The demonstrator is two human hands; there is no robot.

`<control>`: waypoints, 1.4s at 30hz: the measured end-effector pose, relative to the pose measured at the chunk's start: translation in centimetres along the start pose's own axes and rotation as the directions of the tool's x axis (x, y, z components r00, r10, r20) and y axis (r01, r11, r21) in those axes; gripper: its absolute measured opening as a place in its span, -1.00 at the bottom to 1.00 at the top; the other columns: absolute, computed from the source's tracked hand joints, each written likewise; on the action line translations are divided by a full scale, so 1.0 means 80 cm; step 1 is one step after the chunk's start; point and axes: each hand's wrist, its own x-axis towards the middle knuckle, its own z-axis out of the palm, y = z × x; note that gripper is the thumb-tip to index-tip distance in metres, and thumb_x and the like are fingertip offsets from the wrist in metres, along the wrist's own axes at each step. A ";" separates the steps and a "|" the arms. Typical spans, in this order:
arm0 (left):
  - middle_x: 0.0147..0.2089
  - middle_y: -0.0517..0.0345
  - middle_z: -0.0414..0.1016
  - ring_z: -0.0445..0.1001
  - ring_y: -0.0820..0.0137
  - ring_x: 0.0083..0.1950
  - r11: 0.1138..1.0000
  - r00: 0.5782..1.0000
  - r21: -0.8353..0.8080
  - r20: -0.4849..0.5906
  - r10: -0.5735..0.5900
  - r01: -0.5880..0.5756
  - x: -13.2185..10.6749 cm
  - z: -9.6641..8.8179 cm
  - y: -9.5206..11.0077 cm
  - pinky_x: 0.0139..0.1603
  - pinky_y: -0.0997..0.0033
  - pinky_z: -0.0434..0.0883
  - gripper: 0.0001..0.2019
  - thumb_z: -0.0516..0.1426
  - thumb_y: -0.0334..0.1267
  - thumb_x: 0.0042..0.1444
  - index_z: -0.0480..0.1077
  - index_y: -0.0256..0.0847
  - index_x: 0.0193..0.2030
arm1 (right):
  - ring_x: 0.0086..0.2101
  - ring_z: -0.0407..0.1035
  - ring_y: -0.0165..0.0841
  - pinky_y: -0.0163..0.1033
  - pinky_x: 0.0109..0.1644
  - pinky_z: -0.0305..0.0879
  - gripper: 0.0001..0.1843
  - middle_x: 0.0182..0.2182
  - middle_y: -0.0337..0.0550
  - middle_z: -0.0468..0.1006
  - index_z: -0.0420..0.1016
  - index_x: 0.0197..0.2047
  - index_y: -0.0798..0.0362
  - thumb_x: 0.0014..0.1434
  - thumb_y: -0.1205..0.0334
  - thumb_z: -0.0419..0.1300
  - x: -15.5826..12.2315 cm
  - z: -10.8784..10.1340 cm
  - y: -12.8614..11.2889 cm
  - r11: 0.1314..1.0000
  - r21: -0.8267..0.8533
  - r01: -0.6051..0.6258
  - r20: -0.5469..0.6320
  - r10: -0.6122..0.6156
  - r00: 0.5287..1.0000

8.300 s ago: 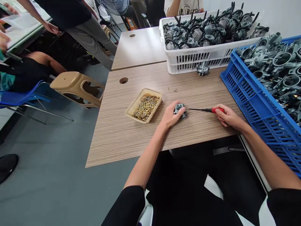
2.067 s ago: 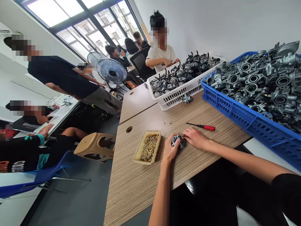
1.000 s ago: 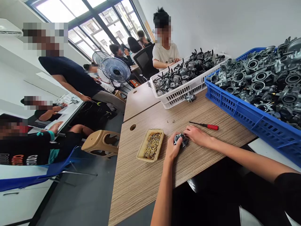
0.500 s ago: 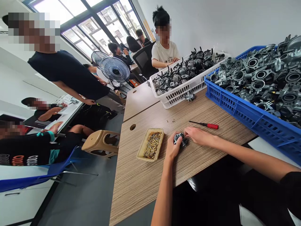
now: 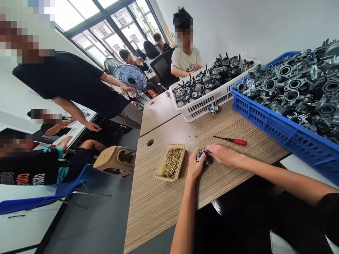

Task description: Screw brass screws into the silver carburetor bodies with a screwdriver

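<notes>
A metal carburetor rests low over the wooden table, with my left hand wrapped around its left side. My right hand is at its upper right side, fingers bunched together against it. Whatever those fingers pinch is hidden. Left of my hands stands a shallow cream tub of small brass and grey metal pieces. Beyond my right hand lies a screwdriver with a red handle and a dark shaft. Tiny brass pieces lie on the tabletop past the carburetor.
A blue crate heaped with carburetors stands at the right. A white crate of carburetors with black tubes is behind, one loose carburetor beside it. A co-worker sits past it. Another person stands left, near a tan stool.
My right hand has shifted slightly left, closer over the carburetor. At the left, the standing person has moved leftward, with one arm now stretched out toward the fan.
</notes>
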 end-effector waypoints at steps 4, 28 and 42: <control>-0.29 0.09 0.53 0.40 0.29 -0.25 1.000 1.000 0.007 0.000 -0.006 0.006 0.000 0.000 0.000 -0.16 0.32 0.34 -0.47 0.01 0.29 0.29 0.47 -0.19 -0.15 | -0.11 0.54 -0.22 -0.16 -0.03 0.42 -0.76 -0.12 -0.02 0.63 0.43 0.00 0.05 0.44 0.51 0.03 -0.002 0.001 0.001 0.998 0.062 -0.018 -0.007 0.018 1.000; -0.27 0.08 0.56 0.44 0.27 -0.22 1.000 0.999 0.016 -0.033 0.003 -0.002 0.001 0.004 -0.008 -0.08 0.27 0.41 -0.56 0.06 0.16 0.33 0.49 -0.20 -0.15 | 0.04 0.40 0.06 0.07 0.11 0.34 -0.70 0.03 0.18 0.56 0.46 0.13 0.11 0.42 0.14 0.23 -0.051 -0.065 0.044 0.837 -0.447 -0.315 -0.268 0.210 0.940; -0.29 0.12 0.53 0.43 0.30 -0.25 1.000 0.999 0.000 -0.029 0.022 -0.022 0.002 0.002 -0.008 -0.12 0.31 0.40 -0.59 0.06 0.14 0.33 0.49 -0.19 -0.17 | -0.45 0.29 -0.36 -0.25 -0.36 0.22 -0.66 -0.42 -0.25 0.48 0.52 -0.14 0.03 0.38 -0.10 0.18 -0.089 -0.087 0.082 0.901 0.310 -0.304 -0.176 0.368 0.913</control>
